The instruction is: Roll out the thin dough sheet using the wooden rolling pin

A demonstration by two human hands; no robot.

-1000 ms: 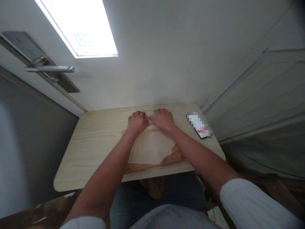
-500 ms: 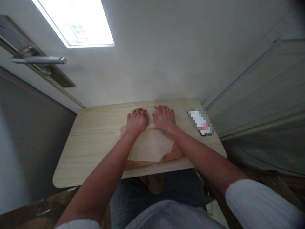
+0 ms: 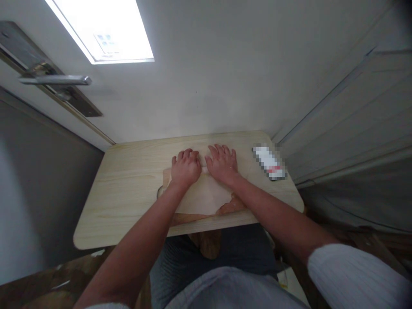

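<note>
A pale pink-beige cloth (image 3: 206, 195) lies on a small light wooden table (image 3: 128, 184), and a brown part of it hangs over the near edge. My left hand (image 3: 186, 167) rests on the cloth's far end with its fingers curled down over a rolled or folded edge. My right hand (image 3: 222, 163) sits just beside it on the same edge, fingers spread and pressing flat. The two hands almost touch. What lies under the palms is hidden.
A phone (image 3: 269, 162) lies on the table's far right corner. A white door with a metal lever handle (image 3: 54, 80) stands behind the table at left. A panelled wall or door (image 3: 354, 120) is close on the right. My lap shows below the table edge.
Both hands have drawn slightly nearer to me along the cloth, staying side by side on its rolled far edge. The view shifted a little.
</note>
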